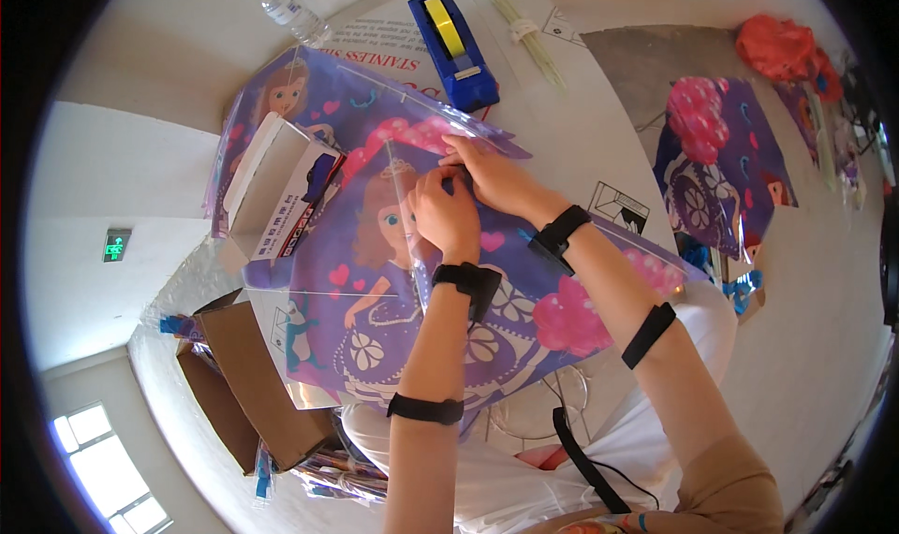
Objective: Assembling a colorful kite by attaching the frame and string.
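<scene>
A purple kite (375, 286) printed with a princess and pink balloons lies across the table in front of me, thin pale rods running over it. Over its upper middle, my left hand (446, 214) has its fingers curled in, and a small dark bit shows beside them. My right hand (510, 183) is close against it from the right, with its fingers bent together near the left fingertips. What the two hands pinch is too small and covered to make out. Black straps circle both wrists and forearms.
A blue tape dispenser (465, 73) with yellow tape stands at the table's far side, near a bundle of thin sticks (524, 33) and a plastic bottle (292, 14). An open white box (276, 183) rests on the left. Lower down are a cardboard box (253, 384) and, rightward, another printed kite (716, 174).
</scene>
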Action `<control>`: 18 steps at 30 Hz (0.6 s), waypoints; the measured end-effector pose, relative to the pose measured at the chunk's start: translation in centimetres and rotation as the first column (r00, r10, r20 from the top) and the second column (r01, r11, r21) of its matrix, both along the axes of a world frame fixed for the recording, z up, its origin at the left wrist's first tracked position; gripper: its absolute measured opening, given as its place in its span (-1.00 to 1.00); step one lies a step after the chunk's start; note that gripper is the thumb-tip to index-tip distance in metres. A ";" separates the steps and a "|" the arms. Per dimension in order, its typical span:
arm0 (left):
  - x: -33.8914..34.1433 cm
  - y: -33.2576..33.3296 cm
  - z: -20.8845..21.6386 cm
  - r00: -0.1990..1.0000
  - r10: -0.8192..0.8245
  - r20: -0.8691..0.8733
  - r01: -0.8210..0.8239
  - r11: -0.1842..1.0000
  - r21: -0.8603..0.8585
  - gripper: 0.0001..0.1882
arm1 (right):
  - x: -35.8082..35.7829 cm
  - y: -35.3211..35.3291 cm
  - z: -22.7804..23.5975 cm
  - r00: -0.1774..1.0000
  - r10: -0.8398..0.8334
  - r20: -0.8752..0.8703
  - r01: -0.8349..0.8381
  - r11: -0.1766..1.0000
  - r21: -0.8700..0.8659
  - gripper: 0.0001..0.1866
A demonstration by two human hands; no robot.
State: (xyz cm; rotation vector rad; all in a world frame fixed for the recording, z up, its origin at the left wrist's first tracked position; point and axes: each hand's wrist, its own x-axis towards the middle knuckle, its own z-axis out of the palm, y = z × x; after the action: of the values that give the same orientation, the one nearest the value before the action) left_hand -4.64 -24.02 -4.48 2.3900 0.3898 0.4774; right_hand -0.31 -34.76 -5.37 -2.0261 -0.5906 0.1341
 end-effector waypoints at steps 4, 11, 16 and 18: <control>-0.8 -0.2 0.3 0.998 -0.056 0.011 0.055 0.996 0.069 -0.89 | 0.2 0.2 0.3 0.999 0.004 -0.035 -0.005 0.999 -0.054 -0.44; -1.0 1.9 -0.1 0.961 -0.263 0.083 0.275 0.931 -0.240 -0.87 | 0.4 -0.4 1.2 0.998 0.035 -0.050 -0.030 0.996 0.087 -0.38; 0.0 2.0 3.4 0.950 -0.312 0.020 0.267 0.779 -0.568 -0.88 | -1.1 -3.2 1.7 0.979 -0.031 -0.200 0.099 0.937 0.336 -0.35; 0.5 2.5 4.2 0.944 -0.329 0.008 0.258 0.726 -0.637 -0.90 | -1.7 -3.3 2.0 0.977 -0.030 -0.209 0.108 0.921 0.375 -0.37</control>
State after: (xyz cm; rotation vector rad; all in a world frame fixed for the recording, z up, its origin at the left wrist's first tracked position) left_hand -4.09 -21.47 -0.33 1.7622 0.1648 0.0439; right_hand -1.98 -38.06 -3.34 -1.6248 -0.3818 0.1632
